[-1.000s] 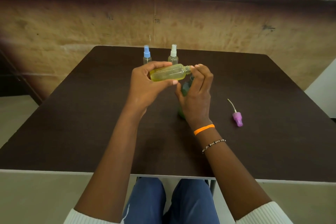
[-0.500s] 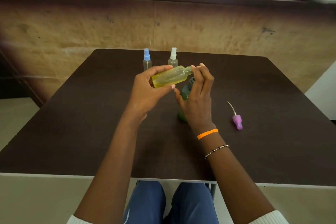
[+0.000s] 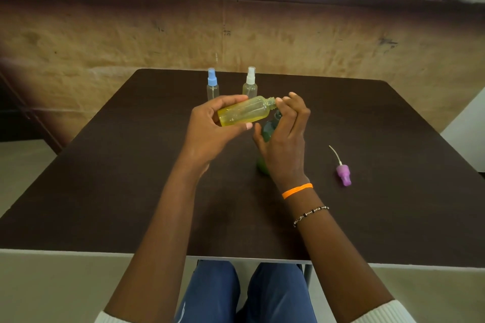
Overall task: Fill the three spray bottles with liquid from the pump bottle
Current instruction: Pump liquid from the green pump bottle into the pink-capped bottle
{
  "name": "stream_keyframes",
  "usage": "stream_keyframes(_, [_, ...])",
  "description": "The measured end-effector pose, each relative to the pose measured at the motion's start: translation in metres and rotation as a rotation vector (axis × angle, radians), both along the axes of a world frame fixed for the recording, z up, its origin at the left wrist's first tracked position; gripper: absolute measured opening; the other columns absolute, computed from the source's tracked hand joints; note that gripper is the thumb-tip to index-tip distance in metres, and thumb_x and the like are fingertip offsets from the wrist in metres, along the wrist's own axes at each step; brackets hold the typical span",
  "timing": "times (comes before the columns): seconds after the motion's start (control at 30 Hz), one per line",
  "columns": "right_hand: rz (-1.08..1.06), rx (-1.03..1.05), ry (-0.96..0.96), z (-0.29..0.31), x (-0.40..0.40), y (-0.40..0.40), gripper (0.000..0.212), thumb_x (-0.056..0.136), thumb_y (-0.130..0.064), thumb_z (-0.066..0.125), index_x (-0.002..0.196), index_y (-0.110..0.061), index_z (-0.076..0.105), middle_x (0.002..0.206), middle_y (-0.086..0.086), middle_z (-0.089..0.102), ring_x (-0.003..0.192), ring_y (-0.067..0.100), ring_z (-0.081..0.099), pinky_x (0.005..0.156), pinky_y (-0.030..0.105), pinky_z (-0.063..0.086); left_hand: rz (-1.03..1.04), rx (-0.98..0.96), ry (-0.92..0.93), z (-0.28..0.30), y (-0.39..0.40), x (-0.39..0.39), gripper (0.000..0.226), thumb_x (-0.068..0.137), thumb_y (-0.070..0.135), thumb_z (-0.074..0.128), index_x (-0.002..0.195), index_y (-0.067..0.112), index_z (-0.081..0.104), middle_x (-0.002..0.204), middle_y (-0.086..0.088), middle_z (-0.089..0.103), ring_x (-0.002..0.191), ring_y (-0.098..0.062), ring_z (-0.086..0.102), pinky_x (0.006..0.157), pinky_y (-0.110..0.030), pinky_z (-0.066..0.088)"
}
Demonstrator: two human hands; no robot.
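My left hand (image 3: 207, 128) grips an uncapped clear spray bottle (image 3: 244, 111) with yellow liquid in it, tilted almost flat, its open neck pointing right. The neck meets the fingertips of my right hand (image 3: 286, 139). That hand curls over the top of the dark green pump bottle (image 3: 267, 130), thumb on its left side, and hides the pump head and most of the body. Two more spray bottles stand at the back of the table: one with a blue cap (image 3: 212, 85) and one with a white cap (image 3: 250, 84).
A purple spray cap (image 3: 343, 174) with its dip tube lies on the dark brown table (image 3: 131, 165) to the right of my right hand. A low wall runs behind the table's far edge. My knees show below the near edge.
The held bottle's neck has tipped up a little while staying at my right fingertips. Both hands stay in about the same place over the pump bottle.
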State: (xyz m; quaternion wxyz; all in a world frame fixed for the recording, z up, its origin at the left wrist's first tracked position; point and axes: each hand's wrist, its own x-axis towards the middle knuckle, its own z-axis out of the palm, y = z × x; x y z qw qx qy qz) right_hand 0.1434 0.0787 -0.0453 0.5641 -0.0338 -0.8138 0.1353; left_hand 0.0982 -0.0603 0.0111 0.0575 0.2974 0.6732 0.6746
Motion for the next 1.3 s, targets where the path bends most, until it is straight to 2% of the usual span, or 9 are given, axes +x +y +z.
stream_keyframes(0.1, [0.004, 0.047, 0.003, 0.002, 0.0, 0.0, 0.069, 0.071, -0.003, 0.079, 0.124, -0.006, 0.035, 0.126, 0.009, 0.029, 0.127, 0.03, 0.034, 0.107, 0.037, 0.038, 0.004, 0.002, -0.005, 0.001, -0.002, -0.001, 0.046, 0.069, 0.001, 0.079, 0.108, 0.02, 0.067, 0.105, 0.002, 0.07, 0.098, -0.01, 0.067, 0.082, -0.026, 0.055])
stream_keyframes(0.27, [0.035, 0.065, 0.023, 0.004, -0.003, 0.002, 0.07, 0.069, -0.003, 0.08, 0.124, -0.006, 0.036, 0.123, 0.007, 0.03, 0.119, 0.028, 0.038, 0.104, 0.039, 0.042, 0.018, 0.006, -0.005, 0.002, -0.004, -0.002, 0.045, 0.068, 0.001, 0.079, 0.107, 0.021, 0.067, 0.103, 0.004, 0.07, 0.097, -0.007, 0.067, 0.081, -0.023, 0.055])
stream_keyframes(0.5, [-0.05, 0.035, 0.035, 0.008, -0.007, 0.002, 0.06, 0.068, -0.002, 0.077, 0.113, -0.01, 0.038, 0.115, 0.007, 0.031, 0.106, 0.026, 0.041, 0.089, 0.034, 0.049, 0.01, 0.014, -0.015, 0.001, 0.0, -0.002, 0.045, 0.068, -0.001, 0.079, 0.107, 0.018, 0.067, 0.099, 0.006, 0.07, 0.093, -0.005, 0.067, 0.073, -0.016, 0.052])
stream_keyframes(0.8, [-0.018, 0.051, -0.016, -0.001, 0.002, 0.002, 0.076, 0.072, -0.014, 0.081, 0.13, -0.007, 0.033, 0.129, 0.008, 0.029, 0.126, 0.03, 0.034, 0.102, 0.046, 0.045, 0.016, 0.004, -0.002, 0.005, 0.001, -0.001, 0.047, 0.067, -0.001, 0.079, 0.108, 0.018, 0.066, 0.097, 0.009, 0.069, 0.091, -0.002, 0.066, 0.075, -0.017, 0.053])
stream_keyframes(1.03, [0.029, -0.026, 0.045, -0.003, -0.006, 0.004, 0.071, 0.067, -0.002, 0.08, 0.122, -0.009, 0.036, 0.121, 0.007, 0.031, 0.116, 0.029, 0.041, 0.099, 0.036, 0.046, 0.027, -0.012, 0.017, 0.005, 0.0, -0.001, 0.045, 0.066, 0.0, 0.08, 0.105, 0.018, 0.067, 0.098, 0.009, 0.069, 0.09, 0.0, 0.066, 0.073, -0.015, 0.052])
stream_keyframes(1.2, [0.004, 0.019, 0.019, -0.003, -0.004, 0.002, 0.071, 0.071, -0.002, 0.078, 0.127, -0.006, 0.034, 0.128, 0.009, 0.03, 0.13, 0.031, 0.032, 0.11, 0.037, 0.035, 0.023, -0.024, 0.019, 0.006, -0.001, -0.002, 0.044, 0.066, 0.001, 0.08, 0.104, 0.018, 0.067, 0.097, 0.006, 0.07, 0.09, -0.004, 0.067, 0.075, -0.018, 0.053])
stream_keyframes(1.3, [0.024, 0.041, -0.005, -0.001, -0.002, 0.001, 0.073, 0.073, -0.001, 0.077, 0.13, -0.005, 0.032, 0.133, 0.011, 0.027, 0.135, 0.032, 0.027, 0.112, 0.039, 0.033, 0.019, -0.012, 0.003, 0.007, -0.002, -0.003, 0.043, 0.066, -0.001, 0.08, 0.104, 0.016, 0.067, 0.095, 0.005, 0.07, 0.088, -0.003, 0.067, 0.076, -0.019, 0.054])
